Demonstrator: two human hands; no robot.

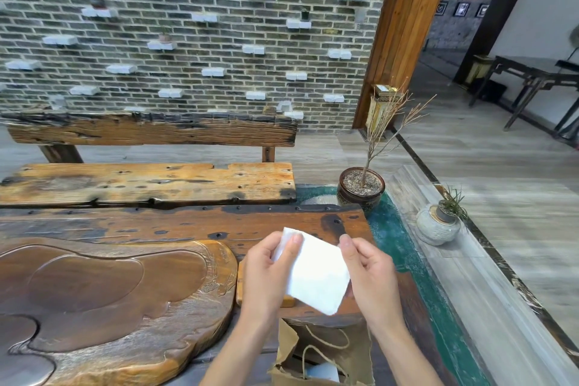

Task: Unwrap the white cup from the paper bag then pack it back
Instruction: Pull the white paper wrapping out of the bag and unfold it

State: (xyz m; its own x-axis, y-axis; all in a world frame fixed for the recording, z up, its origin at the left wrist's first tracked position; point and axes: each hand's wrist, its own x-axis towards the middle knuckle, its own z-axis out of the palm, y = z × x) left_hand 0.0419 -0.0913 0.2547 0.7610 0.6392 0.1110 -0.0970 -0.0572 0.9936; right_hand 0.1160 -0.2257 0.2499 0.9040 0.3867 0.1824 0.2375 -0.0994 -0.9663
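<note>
Both hands hold a white foam wrapping pouch (316, 276) above the wooden table (188, 222). My left hand (266, 273) pinches its upper left corner between thumb and fingers. On the pouch's right edge my right hand (369, 276) grips, with its fingers behind. I cannot tell whether the cup is inside the pouch. Below the hands stands an open brown paper bag (329, 351) with twine handles, and something white shows inside it (322, 371).
A large carved wooden tea tray (109, 301) fills the table's left side. A small wooden block (241, 285) lies under my left hand. At the right edge stand a dark potted plant (362, 189) and a grey stone pot (438, 226). A wooden bench (150, 178) sits beyond.
</note>
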